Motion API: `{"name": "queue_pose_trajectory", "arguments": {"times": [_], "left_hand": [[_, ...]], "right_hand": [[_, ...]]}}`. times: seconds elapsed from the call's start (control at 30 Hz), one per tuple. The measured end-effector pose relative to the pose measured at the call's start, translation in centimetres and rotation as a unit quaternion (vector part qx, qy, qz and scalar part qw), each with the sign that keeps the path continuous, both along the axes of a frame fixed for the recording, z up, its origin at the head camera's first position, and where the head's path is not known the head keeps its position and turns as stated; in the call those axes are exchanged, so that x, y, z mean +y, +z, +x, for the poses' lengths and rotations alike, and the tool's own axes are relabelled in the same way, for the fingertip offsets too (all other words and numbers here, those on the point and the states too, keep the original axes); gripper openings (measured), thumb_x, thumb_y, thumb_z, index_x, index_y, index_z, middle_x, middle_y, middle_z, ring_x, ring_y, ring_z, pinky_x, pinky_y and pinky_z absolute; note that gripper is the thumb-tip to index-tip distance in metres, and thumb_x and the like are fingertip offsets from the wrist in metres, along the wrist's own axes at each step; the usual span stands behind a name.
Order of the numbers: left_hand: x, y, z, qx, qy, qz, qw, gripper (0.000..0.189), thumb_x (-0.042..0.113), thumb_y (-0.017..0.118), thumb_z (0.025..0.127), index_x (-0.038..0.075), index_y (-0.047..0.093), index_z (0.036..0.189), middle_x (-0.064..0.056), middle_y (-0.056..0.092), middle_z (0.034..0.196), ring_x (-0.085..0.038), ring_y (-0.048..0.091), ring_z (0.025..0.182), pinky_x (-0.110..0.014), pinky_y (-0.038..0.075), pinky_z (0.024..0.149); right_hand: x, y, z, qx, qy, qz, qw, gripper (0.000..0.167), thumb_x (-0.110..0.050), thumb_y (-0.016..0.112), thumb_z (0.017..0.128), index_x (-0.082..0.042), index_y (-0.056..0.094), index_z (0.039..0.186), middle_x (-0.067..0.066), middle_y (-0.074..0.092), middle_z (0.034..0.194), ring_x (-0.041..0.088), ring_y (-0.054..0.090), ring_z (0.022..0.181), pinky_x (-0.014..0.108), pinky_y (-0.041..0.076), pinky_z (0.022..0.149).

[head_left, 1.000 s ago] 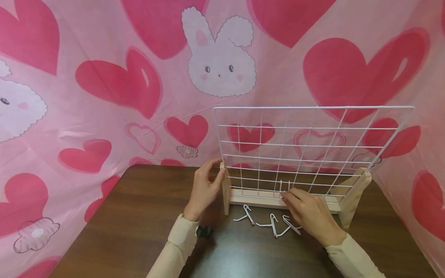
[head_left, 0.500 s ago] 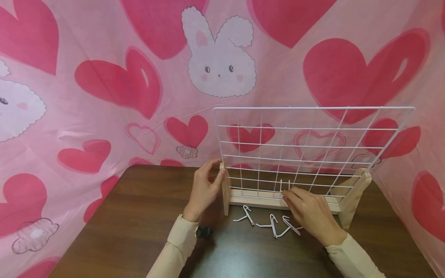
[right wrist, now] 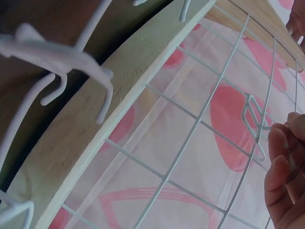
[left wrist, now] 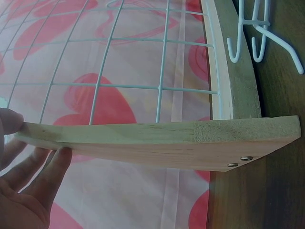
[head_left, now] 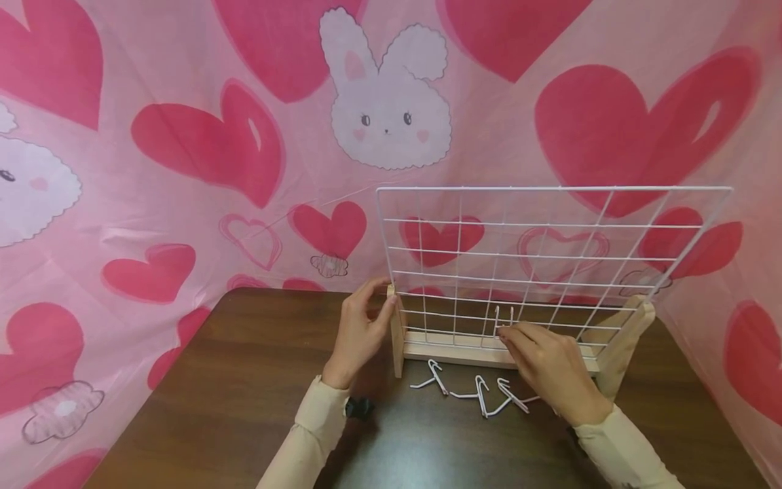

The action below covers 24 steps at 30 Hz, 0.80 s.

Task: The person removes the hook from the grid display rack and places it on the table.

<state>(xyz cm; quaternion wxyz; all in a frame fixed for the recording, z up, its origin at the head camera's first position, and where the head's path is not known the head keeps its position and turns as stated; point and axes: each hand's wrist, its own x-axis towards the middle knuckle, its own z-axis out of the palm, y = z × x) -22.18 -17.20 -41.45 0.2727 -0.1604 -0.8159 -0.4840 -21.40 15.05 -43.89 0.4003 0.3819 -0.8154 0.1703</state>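
A white wire grid panel [head_left: 550, 188] stands in a wooden base, leaning back. At its left end, my left hand [head_left: 362, 333] holds the top of the wooden side piece [head_left: 398, 343] between thumb and fingers; the left wrist view shows this grip on the wood [left wrist: 143, 148]. With my right hand [head_left: 554, 367] I pinch a white wire hook [head_left: 497, 319] against the lower rows of the grid. Two prongs of it stick up above my fingertips, and the fingers hide its stem. In the right wrist view the hook [right wrist: 247, 114] lies at the grid wires.
Several loose white hooks [head_left: 480, 394] lie on the brown table [head_left: 244, 407] in front of the base plank [head_left: 452, 354]. A small black object [head_left: 359, 408] sits by my left wrist. Behind the table hangs a pink cloth [head_left: 275, 156] with hearts and rabbits.
My right hand has risen slightly with the hook, whose prongs now reach a little higher against the grid. The left hand keeps its place on the side piece.
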Motion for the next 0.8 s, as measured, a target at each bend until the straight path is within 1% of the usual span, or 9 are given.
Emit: {"name": "queue_pose_trajectory", "arguments": {"times": [0.17, 0.37, 0.53, 0.67, 0.73, 0.8], "left_hand": [[0.0, -0.1, -0.1, 0.002, 0.004, -0.006, 1.0, 0.031, 0.01, 0.072, 0.097, -0.001, 0.068, 0.126, -0.013, 0.075, 0.115, -0.024, 0.072, 0.106, -0.039, 0.066, 0.077], [-0.1, -0.2, -0.2, 0.006, 0.004, -0.011, 0.9999, 0.03, 0.01, 0.072, 0.097, 0.0, 0.068, 0.126, -0.012, 0.075, 0.114, -0.024, 0.072, 0.106, -0.039, 0.066, 0.076], [-0.1, -0.2, -0.2, 0.002, 0.007, -0.016, 0.9998, 0.03, 0.011, 0.072, 0.098, 0.001, 0.069, 0.126, -0.014, 0.075, 0.115, -0.024, 0.071, 0.106, -0.044, 0.066, 0.082], [-0.1, -0.2, -0.1, 0.005, 0.006, -0.015, 0.9999, 0.03, 0.012, 0.072, 0.098, 0.002, 0.069, 0.126, -0.016, 0.075, 0.115, -0.025, 0.071, 0.106, -0.044, 0.066, 0.081], [-0.1, -0.1, -0.1, 0.005, 0.007, -0.015, 0.9999, 0.03, 0.012, 0.072, 0.098, 0.002, 0.069, 0.126, -0.014, 0.075, 0.114, -0.024, 0.072, 0.105, -0.043, 0.066, 0.078], [-0.1, -0.1, -0.1, 0.006, 0.009, -0.016, 0.9998, 0.03, 0.012, 0.072, 0.098, 0.002, 0.069, 0.126, -0.013, 0.075, 0.114, -0.024, 0.072, 0.105, -0.042, 0.066, 0.079]], "right_hand": [[0.1, 0.2, 0.0, -0.001, 0.0, -0.005, 1.0, 0.049, -0.033, 0.04, 0.113, -0.005, 0.077, 0.098, 0.002, 0.071, 0.082, 0.017, 0.069, 0.061, 0.037, 0.052, 0.048], [0.0, 0.4, 0.3, 0.0, 0.003, -0.006, 1.0, 0.048, -0.033, 0.042, 0.113, -0.005, 0.078, 0.097, 0.003, 0.072, 0.083, 0.017, 0.07, 0.063, 0.037, 0.054, 0.05], [-0.2, 0.7, 0.7, 0.003, 0.01, -0.009, 0.9999, 0.048, -0.032, 0.042, 0.113, -0.005, 0.078, 0.096, 0.003, 0.073, 0.083, 0.017, 0.07, 0.064, 0.037, 0.054, 0.051], [-0.4, 0.9, 1.3, 0.008, 0.018, -0.011, 0.9997, 0.047, -0.031, 0.043, 0.113, -0.006, 0.079, 0.096, 0.003, 0.073, 0.083, 0.017, 0.071, 0.064, 0.036, 0.055, 0.051], [-0.7, 1.0, 1.5, 0.013, 0.022, -0.011, 0.9996, 0.046, -0.031, 0.043, 0.113, -0.007, 0.079, 0.097, 0.002, 0.073, 0.084, 0.016, 0.071, 0.066, 0.036, 0.056, 0.053], [-1.1, 1.0, 1.7, 0.021, 0.03, -0.012, 0.9992, 0.043, -0.028, 0.044, 0.112, -0.007, 0.078, 0.096, 0.001, 0.073, 0.083, 0.014, 0.07, 0.065, 0.034, 0.055, 0.052]]}}
